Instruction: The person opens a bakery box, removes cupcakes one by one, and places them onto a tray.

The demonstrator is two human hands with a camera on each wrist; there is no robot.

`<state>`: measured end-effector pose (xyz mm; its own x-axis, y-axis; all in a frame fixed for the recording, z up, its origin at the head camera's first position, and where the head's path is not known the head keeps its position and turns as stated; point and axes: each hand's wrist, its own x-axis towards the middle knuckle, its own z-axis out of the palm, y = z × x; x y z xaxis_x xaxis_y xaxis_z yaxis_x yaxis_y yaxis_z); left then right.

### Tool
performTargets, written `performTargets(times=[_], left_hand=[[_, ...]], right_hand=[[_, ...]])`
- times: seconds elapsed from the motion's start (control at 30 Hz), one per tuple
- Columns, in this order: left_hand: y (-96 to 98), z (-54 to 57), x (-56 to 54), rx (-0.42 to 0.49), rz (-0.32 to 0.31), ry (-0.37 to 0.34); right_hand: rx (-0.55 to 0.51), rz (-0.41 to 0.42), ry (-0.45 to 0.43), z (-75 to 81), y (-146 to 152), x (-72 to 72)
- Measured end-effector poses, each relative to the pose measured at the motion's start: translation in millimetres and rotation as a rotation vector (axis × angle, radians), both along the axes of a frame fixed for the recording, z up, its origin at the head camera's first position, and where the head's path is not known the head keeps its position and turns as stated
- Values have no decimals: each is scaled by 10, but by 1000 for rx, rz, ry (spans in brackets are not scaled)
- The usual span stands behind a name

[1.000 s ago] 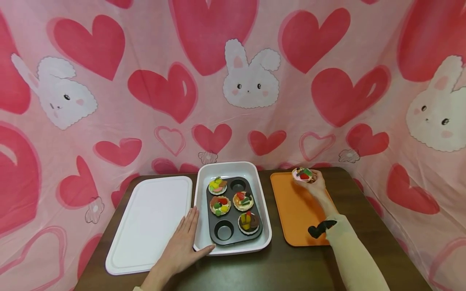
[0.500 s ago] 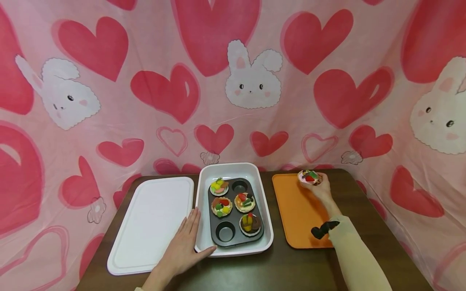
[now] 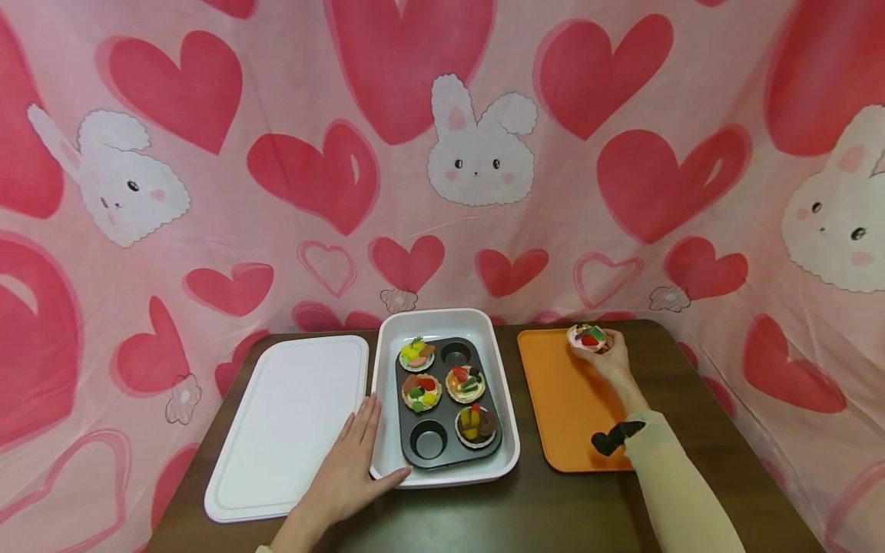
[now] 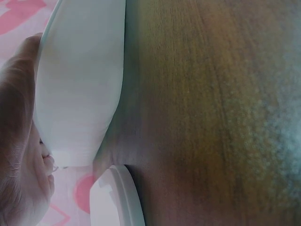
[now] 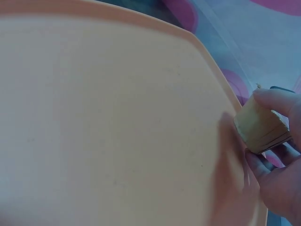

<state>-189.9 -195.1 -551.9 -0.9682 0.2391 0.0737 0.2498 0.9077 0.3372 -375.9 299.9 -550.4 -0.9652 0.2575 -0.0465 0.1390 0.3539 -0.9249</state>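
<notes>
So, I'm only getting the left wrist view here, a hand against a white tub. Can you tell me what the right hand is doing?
Observer: The right hand is holding a fruit-topped tart at the far end of an orange tray.
Operator: And what's inside that white tub? I only see its outside.
Observer: A dark muffin tin, with four more tarts sitting in it.
Operator: Any wells left bare?
Observer: Two: the far right well and the near left well.
</notes>
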Motion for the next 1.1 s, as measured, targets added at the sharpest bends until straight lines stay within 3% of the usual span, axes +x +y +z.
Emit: performTargets(times=[1.1], left_hand=[[-1,-26,-15,8,0,-15]], right_hand=[[55,14,-11,6,-55,1]])
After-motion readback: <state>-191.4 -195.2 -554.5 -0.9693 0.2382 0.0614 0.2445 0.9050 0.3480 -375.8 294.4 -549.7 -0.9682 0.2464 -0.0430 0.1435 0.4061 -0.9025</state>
